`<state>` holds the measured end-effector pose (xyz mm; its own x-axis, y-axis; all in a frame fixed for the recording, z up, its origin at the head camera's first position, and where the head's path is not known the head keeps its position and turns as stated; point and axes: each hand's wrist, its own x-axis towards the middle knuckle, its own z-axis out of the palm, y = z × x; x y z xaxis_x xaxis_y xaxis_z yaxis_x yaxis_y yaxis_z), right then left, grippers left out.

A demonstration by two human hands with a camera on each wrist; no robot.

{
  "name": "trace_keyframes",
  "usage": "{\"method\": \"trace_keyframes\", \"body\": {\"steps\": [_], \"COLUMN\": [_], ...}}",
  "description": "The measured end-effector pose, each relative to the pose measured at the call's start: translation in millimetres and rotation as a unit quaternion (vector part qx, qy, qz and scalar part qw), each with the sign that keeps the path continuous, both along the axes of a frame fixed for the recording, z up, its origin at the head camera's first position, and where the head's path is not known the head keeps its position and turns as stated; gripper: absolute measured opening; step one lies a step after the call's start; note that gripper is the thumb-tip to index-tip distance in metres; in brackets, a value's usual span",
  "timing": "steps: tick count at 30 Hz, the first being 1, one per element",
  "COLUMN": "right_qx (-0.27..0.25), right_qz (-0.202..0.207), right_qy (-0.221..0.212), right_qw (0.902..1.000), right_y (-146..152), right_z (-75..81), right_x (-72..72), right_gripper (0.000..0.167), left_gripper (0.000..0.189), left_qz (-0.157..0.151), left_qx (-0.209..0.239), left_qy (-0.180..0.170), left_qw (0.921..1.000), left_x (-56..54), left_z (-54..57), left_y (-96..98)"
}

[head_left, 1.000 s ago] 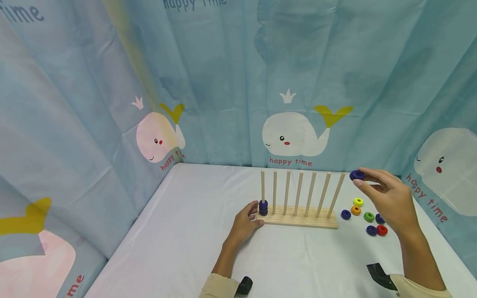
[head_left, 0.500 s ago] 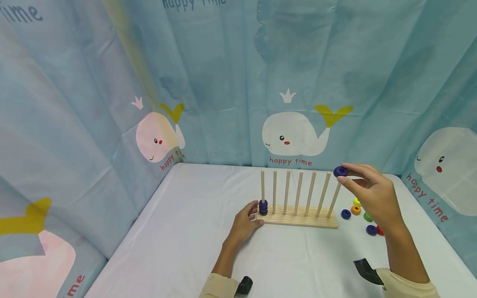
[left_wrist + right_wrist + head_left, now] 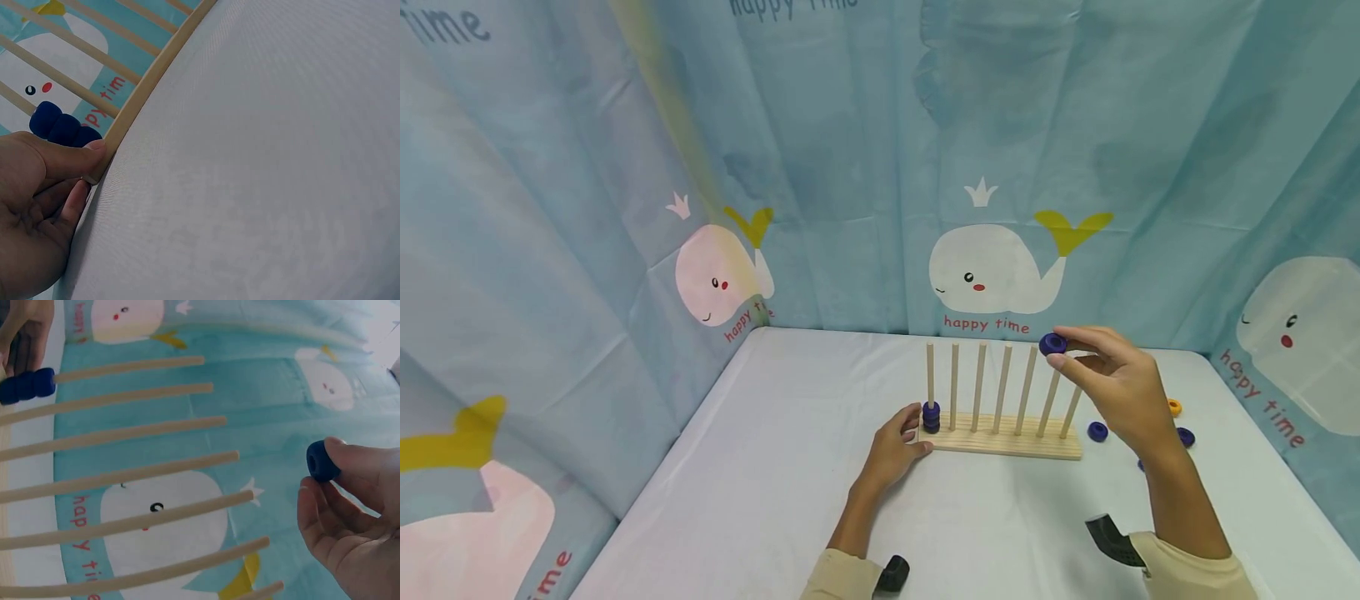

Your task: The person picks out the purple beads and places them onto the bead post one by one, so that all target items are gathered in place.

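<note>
A wooden peg stand (image 3: 1000, 444) with several upright pegs rests on the white table. Three dark blue beads (image 3: 931, 418) are stacked on its leftmost peg and also appear in the left wrist view. My left hand (image 3: 891, 450) grips the left end of the base, thumb on one side and fingers on the other. High over the right part of the stand, my right hand (image 3: 1123, 383) pinches a dark blue bead (image 3: 1052, 344) between thumb and fingertips. In the right wrist view this held bead (image 3: 321, 461) is apart from the peg tips.
Loose beads lie to the right of the stand: a blue bead (image 3: 1097, 432), an orange bead (image 3: 1175, 407) and another blue bead (image 3: 1185, 437). The right forearm covers part of that group. A whale-patterned curtain (image 3: 850, 167) rises behind the table (image 3: 760, 467).
My right hand has moved left with the blue bead, from beyond the stand's right end to above its right-hand pegs. My left hand has stayed at the base.
</note>
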<state>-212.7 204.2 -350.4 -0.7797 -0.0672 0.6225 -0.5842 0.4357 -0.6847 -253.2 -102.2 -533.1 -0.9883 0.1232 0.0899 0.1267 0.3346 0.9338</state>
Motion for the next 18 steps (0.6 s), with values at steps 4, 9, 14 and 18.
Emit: {"method": "trace_keyframes", "body": {"steps": [4, 9, 14, 18], "right_qx": [0.003, 0.002, 0.005, 0.013], "right_qz": [0.009, 0.04, 0.051, 0.06], "right_qy": [-0.006, -0.012, -0.014, -0.014], "right_qw": [0.9999, 0.9991, 0.9986, 0.998], "right_y": [-10, -21, -28, -34], "right_z": [1.4, 2.5, 3.2, 2.8], "right_x": [-2.5, -5.8, -7.4, -9.6], "right_gripper": [0.041, 0.039, 0.039, 0.039], "left_gripper": [0.072, 0.072, 0.071, 0.071], "left_qz": [0.001, -0.001, -0.004, -0.002], "left_qx": [0.001, 0.001, 0.002, 0.004], "left_qy": [-0.002, 0.001, 0.001, -0.001], "left_qw": [1.0, 1.0, 1.0, 1.0], "left_x": [-0.1, 0.6, 0.7, 0.8], "left_z": [-0.2, -0.4, -0.7, -0.4], "left_y": [-0.8, -0.5, 0.0, -0.7]}}
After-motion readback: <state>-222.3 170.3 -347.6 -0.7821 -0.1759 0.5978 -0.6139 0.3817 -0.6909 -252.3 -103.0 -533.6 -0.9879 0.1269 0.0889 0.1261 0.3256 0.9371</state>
